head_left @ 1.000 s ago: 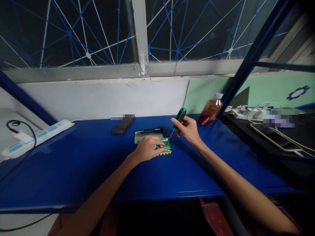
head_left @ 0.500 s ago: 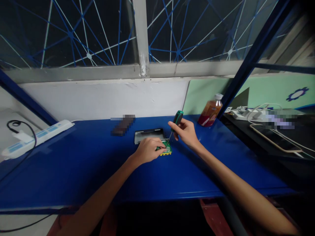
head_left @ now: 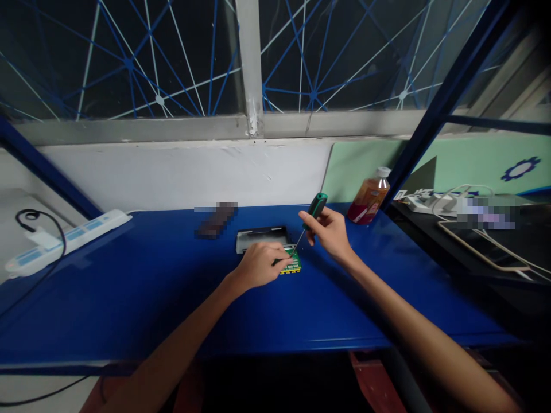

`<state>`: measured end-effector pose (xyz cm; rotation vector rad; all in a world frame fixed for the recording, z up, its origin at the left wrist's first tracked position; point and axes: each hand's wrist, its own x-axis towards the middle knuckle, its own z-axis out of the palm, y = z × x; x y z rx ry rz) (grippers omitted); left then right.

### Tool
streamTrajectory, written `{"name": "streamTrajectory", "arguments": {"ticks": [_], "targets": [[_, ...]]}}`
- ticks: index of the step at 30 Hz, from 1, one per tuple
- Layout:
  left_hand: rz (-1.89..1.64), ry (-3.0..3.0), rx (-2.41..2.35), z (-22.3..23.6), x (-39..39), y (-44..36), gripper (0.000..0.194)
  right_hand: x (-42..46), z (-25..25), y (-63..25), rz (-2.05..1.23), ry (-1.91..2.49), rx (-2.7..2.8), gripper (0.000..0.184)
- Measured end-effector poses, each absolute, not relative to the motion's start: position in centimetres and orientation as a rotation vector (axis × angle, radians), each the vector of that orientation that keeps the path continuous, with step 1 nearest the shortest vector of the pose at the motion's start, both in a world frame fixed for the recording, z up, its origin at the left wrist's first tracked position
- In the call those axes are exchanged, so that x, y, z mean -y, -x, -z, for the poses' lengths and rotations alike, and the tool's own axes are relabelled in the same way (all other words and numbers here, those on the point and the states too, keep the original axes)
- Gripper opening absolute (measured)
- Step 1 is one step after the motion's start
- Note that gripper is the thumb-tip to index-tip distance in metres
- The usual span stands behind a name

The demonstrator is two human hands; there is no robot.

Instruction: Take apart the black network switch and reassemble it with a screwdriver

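Observation:
My left hand is closed over a small green circuit board that lies on the blue table, pinning it down. My right hand grips a screwdriver with a green and black handle, tilted, its thin shaft pointing down-left onto the board beside my left fingers. Just behind the board lies a grey metal case, open side up.
An orange bottle stands at the back right of the table. A white power strip lies at the left, with a black cable. A dark blurred object sits behind the case. Cables and a tablet cover the black desk to the right.
My right hand and the screwdriver shifted slightly left and back, staying on the board. My left hand stays on the board.

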<state>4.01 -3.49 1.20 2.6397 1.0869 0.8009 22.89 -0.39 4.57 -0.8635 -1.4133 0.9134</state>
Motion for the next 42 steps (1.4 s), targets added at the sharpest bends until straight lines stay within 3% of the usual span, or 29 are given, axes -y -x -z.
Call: {"name": "streamTrajectory", "arguments": {"ticks": [12,42], "targets": [[-0.869,-2.617,-1.091,-1.9,3.7,-4.3,0.035,0.8,-5.3,-22.9,-0.877,0.870,1.374,0.037],[-0.962,-2.540,-1.024,-2.1,3.7,-4.4,0.038,1.4,-6.0,-23.0,-0.847,0.843,1.363,0.034]]}}
